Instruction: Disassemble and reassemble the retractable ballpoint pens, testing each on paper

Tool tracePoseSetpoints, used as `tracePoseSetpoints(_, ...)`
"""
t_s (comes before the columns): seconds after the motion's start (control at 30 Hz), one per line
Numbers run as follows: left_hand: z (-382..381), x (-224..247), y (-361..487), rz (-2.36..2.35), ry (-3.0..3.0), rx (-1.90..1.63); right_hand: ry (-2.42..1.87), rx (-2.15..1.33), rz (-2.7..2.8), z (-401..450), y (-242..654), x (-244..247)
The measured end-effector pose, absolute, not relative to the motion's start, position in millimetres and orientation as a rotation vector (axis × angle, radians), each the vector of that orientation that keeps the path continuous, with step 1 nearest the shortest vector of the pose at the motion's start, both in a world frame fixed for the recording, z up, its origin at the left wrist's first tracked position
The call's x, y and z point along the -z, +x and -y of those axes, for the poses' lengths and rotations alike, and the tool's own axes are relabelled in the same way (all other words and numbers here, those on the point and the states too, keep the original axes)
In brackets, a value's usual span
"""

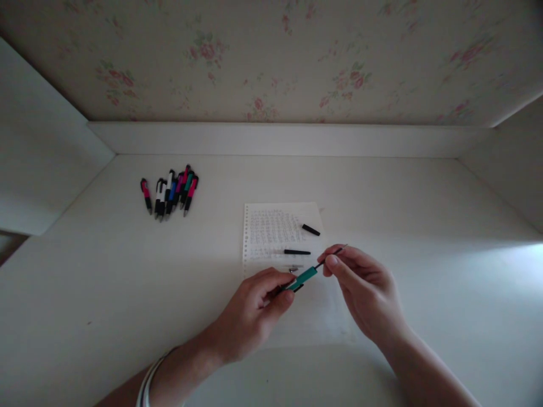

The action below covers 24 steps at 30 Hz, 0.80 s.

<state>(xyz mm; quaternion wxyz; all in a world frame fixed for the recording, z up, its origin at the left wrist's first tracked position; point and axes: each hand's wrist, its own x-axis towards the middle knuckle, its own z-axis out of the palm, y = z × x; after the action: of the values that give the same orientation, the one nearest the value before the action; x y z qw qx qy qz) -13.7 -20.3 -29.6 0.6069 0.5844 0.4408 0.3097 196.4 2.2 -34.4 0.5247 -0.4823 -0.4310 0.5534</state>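
Note:
My left hand is closed round a green pen barrel with a black clip, tilted up to the right. Between thumb and fingers my right hand pinches a thin dark ink refill, whose lower end sits in the barrel's open end and whose light tip points up right. Below the hands lies a sheet of handwritten paper with punched holes on its left side. On it rest a black pen grip, a second black piece and a small metal pen tip.
Several click pens in pink, white, blue, purple and green lie in a cluster at the back left of the white desk. A pink pen lies slightly apart from them. White panels and a flowered wall bound the desk.

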Motion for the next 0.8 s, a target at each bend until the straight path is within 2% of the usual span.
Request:
tracePoseSetpoints(0.53,22.5,27.2,-11.8,-0.983,1.222,-0.709,-1.124,-1.373,1.04,-0.3,193.1,35.5)
tracePoseSetpoints(0.7,24.7,30.7,-12.6,-1.019,1.216,-0.7,-1.126,-1.464,1.207,4.5,186.3,28.7)
tracePoseSetpoints(0.8,24.4,31.0,-13.3,-1.013,1.292,-0.669,-1.125,-1.385,1.355,8.1,182.1,24.9)
